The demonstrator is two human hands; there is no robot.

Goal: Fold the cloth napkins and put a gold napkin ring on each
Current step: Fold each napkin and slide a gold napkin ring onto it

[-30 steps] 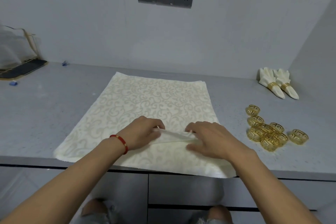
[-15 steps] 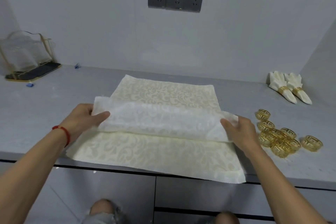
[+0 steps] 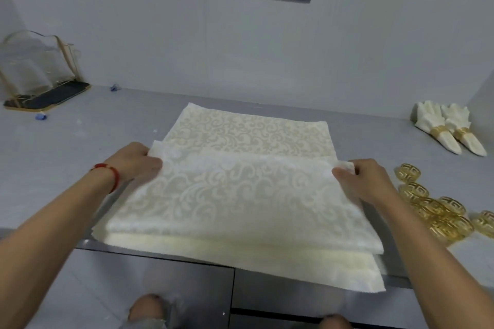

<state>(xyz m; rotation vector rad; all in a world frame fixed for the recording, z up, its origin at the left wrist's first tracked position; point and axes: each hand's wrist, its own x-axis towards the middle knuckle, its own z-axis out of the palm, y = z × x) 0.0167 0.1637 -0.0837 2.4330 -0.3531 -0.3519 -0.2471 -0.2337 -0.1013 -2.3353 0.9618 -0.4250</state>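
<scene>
Right now, seen from the head camera, a cream damask napkin (image 3: 240, 189) lies on the grey worktop (image 3: 107, 125), its near part doubled over. The left hand (image 3: 133, 163) pinches the fold's left end, the right hand (image 3: 363, 181) pinches the right end. Loose gold napkin rings (image 3: 438, 208) cluster just right of it, and two ringed napkins (image 3: 451, 128) lie farther back.

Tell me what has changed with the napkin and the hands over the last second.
Both hands left the napkin's middle; the left hand and right hand now pinch the side edges of a fold in the napkin, spread wide and drawn toward the near edge. The loose gold rings and two finished napkins stayed put.
</scene>
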